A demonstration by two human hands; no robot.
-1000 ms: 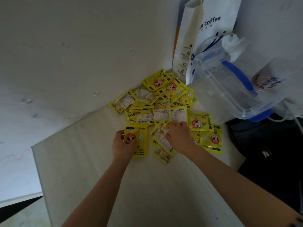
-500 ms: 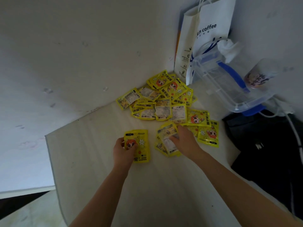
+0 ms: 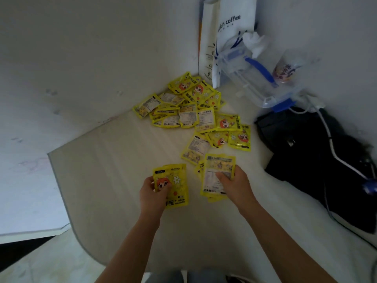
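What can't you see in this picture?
Head view:
- Small print on the label-up packets in the right hand: blurred.
- How many packets the left hand holds under the top packet: stacked.
- The paper bag name's first letters: lost at its fold.

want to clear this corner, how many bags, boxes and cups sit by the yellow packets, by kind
white paper bag: 1
black bag: 1
clear plastic box: 1
printed cup: 1
total: 4
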